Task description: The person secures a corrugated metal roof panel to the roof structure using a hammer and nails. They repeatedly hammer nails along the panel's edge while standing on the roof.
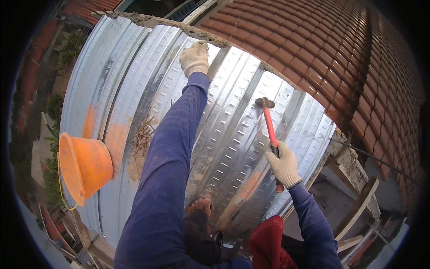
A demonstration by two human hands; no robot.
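Both my hands wear off-white knit gloves. My right hand (283,166) is wrapped round the red and black handle of a hammer (270,125). The dark metal head of the hammer points away from me, over the ribbed metal sheet (230,85). Far ahead, my left hand (195,59) is closed at the sheet's far edge, beside a raised rib. Whatever its curled fingers hold, if anything, is hidden. Under my left forearm lies a small heap of thin brown pieces (142,139), too fine to name surely.
An orange bucket (89,163) with a yellow handle lies tilted at the left. Brown roof tiles (291,36) rise beyond the sheet's far edge. My bare foot (200,207) is on the sheet. At the right are a wooden board (358,208) and a dark cable (380,163) beside an open drop.
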